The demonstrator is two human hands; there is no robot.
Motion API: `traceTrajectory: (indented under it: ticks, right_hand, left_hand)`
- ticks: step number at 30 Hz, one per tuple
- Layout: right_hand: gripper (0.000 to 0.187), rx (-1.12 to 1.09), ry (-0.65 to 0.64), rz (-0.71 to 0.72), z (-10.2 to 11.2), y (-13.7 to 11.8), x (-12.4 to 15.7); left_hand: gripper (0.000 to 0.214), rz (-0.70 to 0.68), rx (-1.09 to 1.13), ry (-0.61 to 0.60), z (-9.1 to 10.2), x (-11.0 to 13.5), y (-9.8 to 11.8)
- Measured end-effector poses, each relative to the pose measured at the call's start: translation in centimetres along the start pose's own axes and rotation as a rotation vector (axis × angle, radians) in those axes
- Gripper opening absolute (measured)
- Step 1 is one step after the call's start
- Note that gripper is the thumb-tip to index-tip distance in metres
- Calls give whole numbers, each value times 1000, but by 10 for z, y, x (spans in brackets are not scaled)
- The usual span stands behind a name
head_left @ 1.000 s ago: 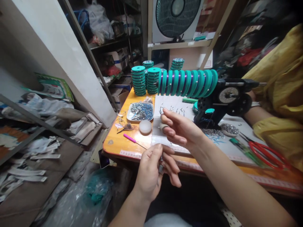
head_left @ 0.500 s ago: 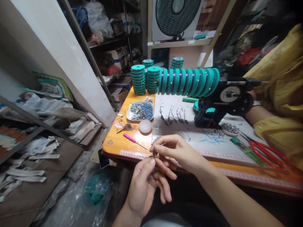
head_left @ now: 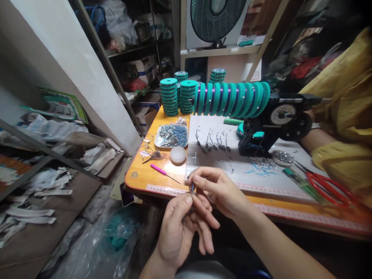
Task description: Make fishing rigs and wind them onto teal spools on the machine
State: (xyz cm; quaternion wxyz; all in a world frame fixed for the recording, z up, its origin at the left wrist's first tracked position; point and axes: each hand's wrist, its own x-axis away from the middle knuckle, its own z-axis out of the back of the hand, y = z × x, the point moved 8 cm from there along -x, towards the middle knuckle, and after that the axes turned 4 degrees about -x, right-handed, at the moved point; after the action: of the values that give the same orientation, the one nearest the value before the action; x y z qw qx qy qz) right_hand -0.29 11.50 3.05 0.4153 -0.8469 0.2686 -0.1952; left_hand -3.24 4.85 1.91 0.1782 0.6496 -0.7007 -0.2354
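Over the table's front edge, my two hands meet around a small dark-blue ribbed piece (head_left: 192, 188). My right hand (head_left: 213, 188) pinches its upper end between thumb and forefinger. From below, my left hand (head_left: 180, 223) pinches the lower end with thumb and forefinger, its other fingers loosely stretched out. Whatever thin line runs through the piece is too fine to make out. Just left of the hands lies a pink-handled thin tool (head_left: 164, 173). Several small dark rigs with thin blue parts (head_left: 215, 145) lie in a row on the white sheet (head_left: 203, 166).
A tray of small blue and metal parts (head_left: 172, 136) and a round whitish container (head_left: 178, 155) stand left. Green spools fill a black winding machine (head_left: 255, 135); more spools (head_left: 169, 97) are stacked behind. Red-handled scissors (head_left: 331, 190) lie right, near a person's yellow sleeve (head_left: 334, 159).
The blue ribbed piece shows more between my fingertips. Both hands have shifted only slightly, keeping their pinches; the view has moved a little.
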Motion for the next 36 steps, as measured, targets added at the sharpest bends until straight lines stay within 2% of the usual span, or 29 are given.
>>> traceTrajectory:
  ticks: [10,15,18,21,26,30,36]
  right_hand:
    - [27,-19,14,2,3,4,1]
    - [27,-14,40,30,5,-2,3]
    - [26,5,-7,36,3,-4,4]
    - [26,47,-19,27,3,-5,5]
    - [26,63,-11,36,1,-3,6]
    - [25,49,-9,40,2,-2,7]
    - [34,26,-32,-19,6,1,7]
  left_hand:
    - [45,5,4,19,4,1,-6]
    - [43,-16,-147,58,7,2,-1]
    - [42,-10,-207,87,9,1,0]
    - [36,0,-193,108,9,-1,-3]
    - [30,-83,-102,157,6,-4,-2]
    - [31,-105,-67,150,2,-4,-3]
    - [33,-70,-177,207,8,-1,-6]
